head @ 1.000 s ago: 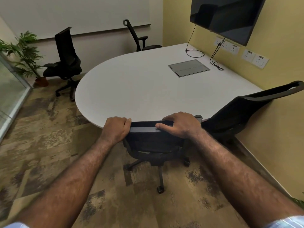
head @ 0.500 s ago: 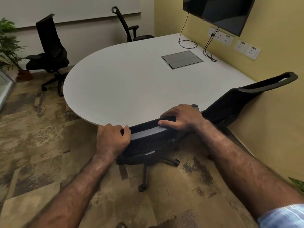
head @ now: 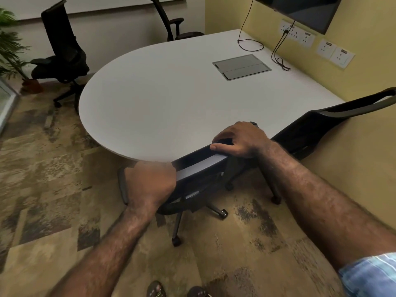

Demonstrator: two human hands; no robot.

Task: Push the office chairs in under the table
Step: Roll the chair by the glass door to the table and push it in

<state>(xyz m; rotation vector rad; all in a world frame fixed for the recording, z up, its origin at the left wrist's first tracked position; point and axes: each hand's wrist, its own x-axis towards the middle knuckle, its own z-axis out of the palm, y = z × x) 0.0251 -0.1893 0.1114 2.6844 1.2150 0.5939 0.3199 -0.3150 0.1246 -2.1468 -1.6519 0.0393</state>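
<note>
I have the near chair [head: 199, 168] by its backrest top, left hand [head: 150, 181] and right hand [head: 240, 140] curled over it, seat mostly under the desk [head: 171, 93]. Far-left chair [head: 60, 50] stands well clear; two others look tucked.

I'm looking at a small office meeting room: a white tabletop [head: 171, 99] with a cable hatch [head: 242, 67], black office chairs [head: 62, 50] round it, a wall screen [head: 300, 11] and sockets [head: 334, 53] at two o'clock, patterned carpet [head: 42, 179].
</note>
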